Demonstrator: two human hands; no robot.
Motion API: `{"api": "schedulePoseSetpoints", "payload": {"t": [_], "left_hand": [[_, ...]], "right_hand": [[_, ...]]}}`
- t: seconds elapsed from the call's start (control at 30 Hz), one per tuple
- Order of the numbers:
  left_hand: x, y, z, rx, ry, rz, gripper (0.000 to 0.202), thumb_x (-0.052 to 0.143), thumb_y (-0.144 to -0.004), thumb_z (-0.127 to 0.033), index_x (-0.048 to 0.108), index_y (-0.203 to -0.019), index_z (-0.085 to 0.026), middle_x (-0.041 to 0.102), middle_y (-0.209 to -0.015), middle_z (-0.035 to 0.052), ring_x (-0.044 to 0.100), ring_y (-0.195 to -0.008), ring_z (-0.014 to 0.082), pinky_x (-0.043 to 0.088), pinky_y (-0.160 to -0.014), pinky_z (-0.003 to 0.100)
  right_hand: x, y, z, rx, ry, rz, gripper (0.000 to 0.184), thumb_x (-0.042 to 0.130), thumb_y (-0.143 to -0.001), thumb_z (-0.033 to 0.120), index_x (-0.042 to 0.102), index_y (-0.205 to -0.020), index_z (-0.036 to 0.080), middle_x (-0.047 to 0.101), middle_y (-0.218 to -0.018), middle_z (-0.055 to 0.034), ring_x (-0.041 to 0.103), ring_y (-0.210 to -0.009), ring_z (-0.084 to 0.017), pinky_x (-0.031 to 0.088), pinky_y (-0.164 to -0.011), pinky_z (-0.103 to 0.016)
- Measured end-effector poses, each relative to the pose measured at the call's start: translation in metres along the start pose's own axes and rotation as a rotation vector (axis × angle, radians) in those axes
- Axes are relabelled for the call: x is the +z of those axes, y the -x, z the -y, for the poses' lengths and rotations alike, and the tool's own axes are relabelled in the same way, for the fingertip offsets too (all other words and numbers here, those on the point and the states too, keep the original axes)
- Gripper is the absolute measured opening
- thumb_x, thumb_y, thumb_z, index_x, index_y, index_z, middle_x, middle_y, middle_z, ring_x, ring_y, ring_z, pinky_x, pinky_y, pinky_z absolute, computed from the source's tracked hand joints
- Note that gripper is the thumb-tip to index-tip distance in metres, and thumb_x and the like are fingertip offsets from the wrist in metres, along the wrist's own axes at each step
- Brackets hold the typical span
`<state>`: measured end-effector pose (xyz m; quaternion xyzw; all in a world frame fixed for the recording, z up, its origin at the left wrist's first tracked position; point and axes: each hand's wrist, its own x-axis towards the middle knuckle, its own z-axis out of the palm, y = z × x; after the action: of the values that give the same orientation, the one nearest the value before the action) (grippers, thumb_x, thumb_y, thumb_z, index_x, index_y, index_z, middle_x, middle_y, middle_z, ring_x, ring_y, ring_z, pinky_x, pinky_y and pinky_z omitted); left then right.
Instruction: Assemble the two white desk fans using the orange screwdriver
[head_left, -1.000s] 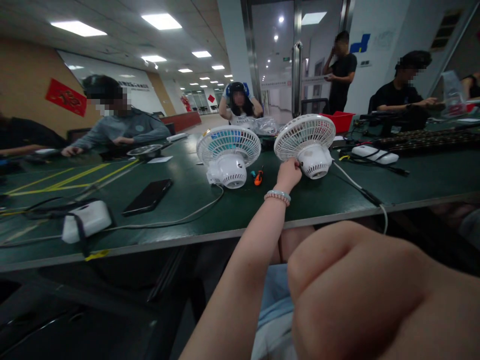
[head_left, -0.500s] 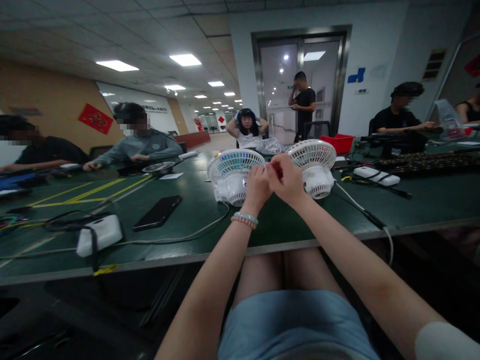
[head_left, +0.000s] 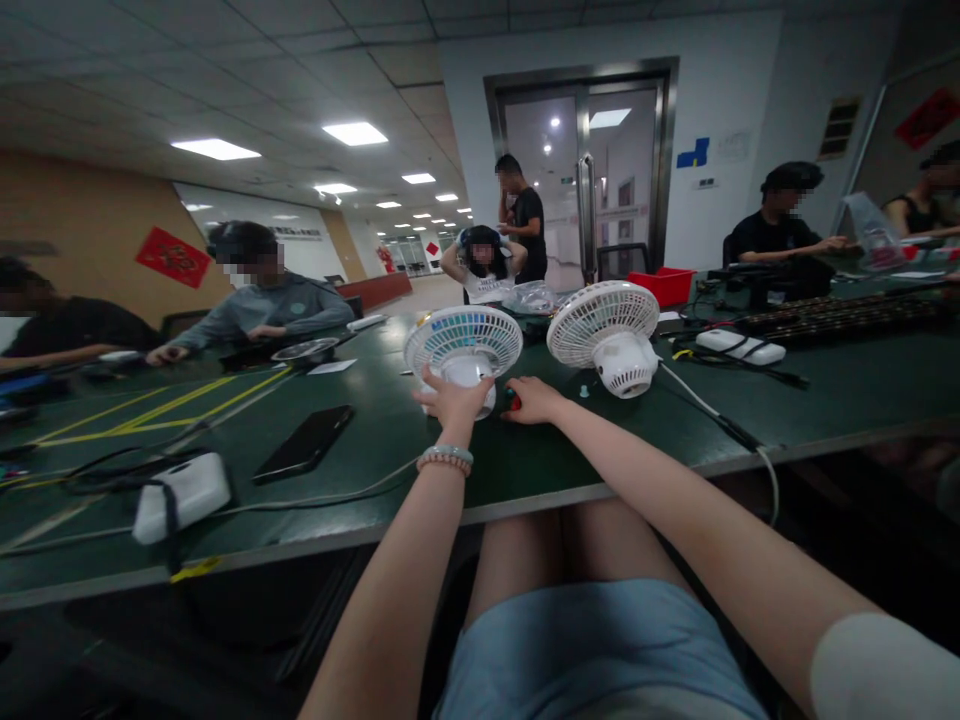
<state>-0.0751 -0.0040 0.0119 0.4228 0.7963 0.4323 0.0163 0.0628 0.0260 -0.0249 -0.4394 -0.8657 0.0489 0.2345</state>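
Two white fan heads with round grilles stand side by side on the dark green table. My left hand (head_left: 452,402) grips the motor housing of the left fan (head_left: 463,335), thumb and fingers around its back. Just right of that fan, my right hand (head_left: 535,401) is low over the table with fingers closed on a small red-and-green object (head_left: 512,398); most of it is hidden, so its kind is unclear. The right fan (head_left: 628,362) is untouched, with a cable running from its back. A small pale piece (head_left: 583,391) lies between my right hand and that fan.
A black phone (head_left: 304,443) and a white power strip (head_left: 182,496) with cables lie left. Another white strip (head_left: 740,347) lies right, near a red bin (head_left: 667,287). Several people sit around the table; one person (head_left: 525,220) stands by the door.
My hands were together between the fans and have parted. The left moved onto the left fan's housing; the right came down to the table. The standing person moved left.
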Motion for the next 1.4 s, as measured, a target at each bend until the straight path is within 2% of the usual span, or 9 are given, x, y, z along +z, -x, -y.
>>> {"api": "schedulePoseSetpoints", "payload": {"t": [0.17,0.43,0.57,0.73,0.83,0.9,1.07,1.23,1.4], "left_hand": [[0.0,-0.01,0.001,0.005,-0.041,0.049,0.118,0.073,-0.048,-0.056,0.003,-0.137,-0.022,0.028,-0.136,0.0224,0.03,-0.131,0.0367,0.032,-0.102,0.049],[0.007,-0.011,0.001,0.017,-0.049,0.057,0.119,0.072,-0.049,-0.059,0.004,-0.139,-0.022,0.034,-0.134,0.0215,0.037,-0.126,0.0362,0.035,-0.1,0.049],[0.008,-0.009,-0.001,0.027,-0.04,0.066,0.119,0.072,-0.049,-0.06,0.005,-0.139,-0.021,0.036,-0.133,0.0205,0.04,-0.124,0.0358,0.035,-0.1,0.048],[0.008,-0.009,-0.003,0.017,-0.026,0.071,0.12,0.073,-0.047,-0.059,0.005,-0.139,-0.022,0.036,-0.132,0.0209,0.04,-0.124,0.0359,0.036,-0.099,0.048],[0.008,-0.01,-0.003,0.026,-0.024,0.07,0.119,0.073,-0.047,-0.058,0.005,-0.139,-0.022,0.036,-0.132,0.021,0.039,-0.125,0.0353,0.035,-0.1,0.048],[0.009,-0.01,-0.002,0.019,-0.028,0.071,0.118,0.073,-0.047,-0.058,0.007,-0.138,-0.022,0.036,-0.132,0.0209,0.039,-0.125,0.0353,0.034,-0.1,0.048],[0.009,-0.009,-0.002,-0.018,-0.023,0.091,0.118,0.073,-0.045,-0.06,0.01,-0.139,-0.025,0.035,-0.134,0.0184,0.041,-0.123,0.0362,0.035,-0.1,0.048],[0.009,-0.007,-0.003,-0.008,-0.019,0.119,0.118,0.073,-0.045,-0.06,0.01,-0.139,-0.025,0.037,-0.132,0.0172,0.043,-0.121,0.0361,0.037,-0.099,0.046],[0.014,-0.007,-0.001,0.018,-0.002,0.111,0.117,0.071,-0.047,-0.062,0.009,-0.139,-0.025,0.037,-0.131,0.0171,0.043,-0.121,0.0355,0.039,-0.097,0.046]], "right_hand": [[-0.002,-0.001,-0.008,0.014,-0.012,-0.03,0.06,0.06,-0.071,0.049,0.048,-0.118,0.014,0.053,-0.118,-0.0147,0.051,-0.109,-0.028,0.041,-0.09,-0.039],[-0.011,0.005,-0.005,0.134,0.084,-0.003,0.048,0.058,-0.071,0.022,0.048,-0.117,0.013,0.052,-0.12,-0.0154,0.051,-0.109,-0.029,0.045,-0.086,-0.039],[-0.008,0.001,0.006,0.01,0.206,0.013,0.044,0.056,-0.072,0.016,0.051,-0.116,0.011,0.052,-0.123,-0.0178,0.046,-0.117,-0.029,0.037,-0.098,-0.042],[0.006,-0.011,0.009,-0.048,0.162,0.049,0.048,0.045,-0.083,0.025,0.045,-0.127,0.007,0.043,-0.134,-0.0206,0.037,-0.127,-0.03,0.034,-0.102,-0.042],[0.012,-0.017,0.003,-0.011,0.079,0.107,0.048,0.038,-0.088,0.032,0.04,-0.133,0.015,0.037,-0.141,-0.0153,0.043,-0.123,-0.029,0.039,-0.098,-0.042],[0.013,-0.019,-0.002,-0.013,0.043,0.146,0.044,0.035,-0.09,0.033,0.045,-0.131,0.02,0.038,-0.142,-0.0109,0.048,-0.118,-0.027,0.042,-0.095,-0.04],[0.011,-0.018,-0.004,-0.036,0.056,0.106,0.037,0.038,-0.089,0.028,0.059,-0.118,0.021,0.05,-0.13,-0.0108,0.052,-0.111,-0.025,0.042,-0.093,-0.037],[0.006,-0.007,-0.007,-0.02,0.131,0.043,0.035,0.04,-0.088,0.027,0.061,-0.116,0.023,0.054,-0.121,-0.0114,0.049,-0.11,-0.027,0.042,-0.09,-0.04],[0.0,0.0,-0.018,-0.028,0.128,0.018,0.032,0.043,-0.086,0.023,0.065,-0.109,0.02,0.058,-0.111,-0.0113,0.053,-0.102,-0.024,0.043,-0.087,-0.035]]}}
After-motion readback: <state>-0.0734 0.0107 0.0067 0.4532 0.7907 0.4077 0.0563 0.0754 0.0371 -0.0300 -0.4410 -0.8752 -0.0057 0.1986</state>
